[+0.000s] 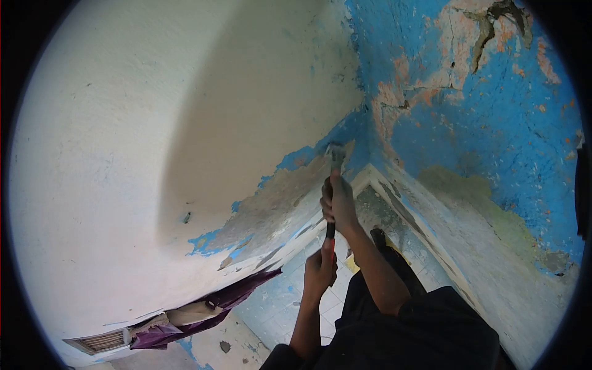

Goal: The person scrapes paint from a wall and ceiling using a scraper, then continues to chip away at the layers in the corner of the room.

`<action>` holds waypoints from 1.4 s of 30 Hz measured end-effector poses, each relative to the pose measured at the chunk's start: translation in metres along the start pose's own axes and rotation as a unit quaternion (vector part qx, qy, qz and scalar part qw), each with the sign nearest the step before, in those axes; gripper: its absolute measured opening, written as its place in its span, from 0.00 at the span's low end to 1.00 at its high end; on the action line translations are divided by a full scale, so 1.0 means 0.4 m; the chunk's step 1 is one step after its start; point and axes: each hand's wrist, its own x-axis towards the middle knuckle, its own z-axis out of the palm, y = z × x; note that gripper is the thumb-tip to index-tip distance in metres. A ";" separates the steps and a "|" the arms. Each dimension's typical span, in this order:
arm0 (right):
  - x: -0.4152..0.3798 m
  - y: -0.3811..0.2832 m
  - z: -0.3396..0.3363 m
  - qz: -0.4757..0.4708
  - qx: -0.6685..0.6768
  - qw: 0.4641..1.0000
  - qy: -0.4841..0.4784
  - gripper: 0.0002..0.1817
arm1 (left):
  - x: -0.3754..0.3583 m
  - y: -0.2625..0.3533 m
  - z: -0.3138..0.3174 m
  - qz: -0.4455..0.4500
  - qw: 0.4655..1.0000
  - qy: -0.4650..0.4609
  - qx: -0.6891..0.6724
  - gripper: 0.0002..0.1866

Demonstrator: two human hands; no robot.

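Both my hands grip one long-handled scraper [331, 230], its handle red and black. My right hand [340, 200] is wrapped round the upper part, close below the grey metal head [336, 152]. Lower down, my left hand [319, 269] is closed round the red end of the handle. The head is at the left wall, on a patch of blue paint [346, 131] near the corner; blur hides its exact shape and whether it touches. Below it lies a bare grey-brown patch [277, 200] with ragged blue edges.
The right wall [444, 142] is blue, cracked and flaking, with a deep break [490, 28] high up. A pale tiled floor [277, 314] lies below. Purple sheeting [179, 327] hangs beside a vent grille [98, 342] at lower left. My shoe [378, 238] stands near the corner.
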 end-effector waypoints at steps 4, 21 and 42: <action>-0.066 0.035 0.033 0.063 -0.044 0.997 -0.017 0.24 | -0.063 -0.044 -0.003 -0.047 0.998 0.025 -0.044 0.30; -0.069 0.029 0.033 0.075 -0.021 0.997 -0.018 0.23 | -0.068 -0.046 -0.002 -0.035 0.998 0.032 -0.036 0.31; -0.042 0.002 0.022 0.014 -0.013 1.000 -0.013 0.25 | -0.061 -0.003 0.028 -0.014 0.998 0.064 -0.024 0.31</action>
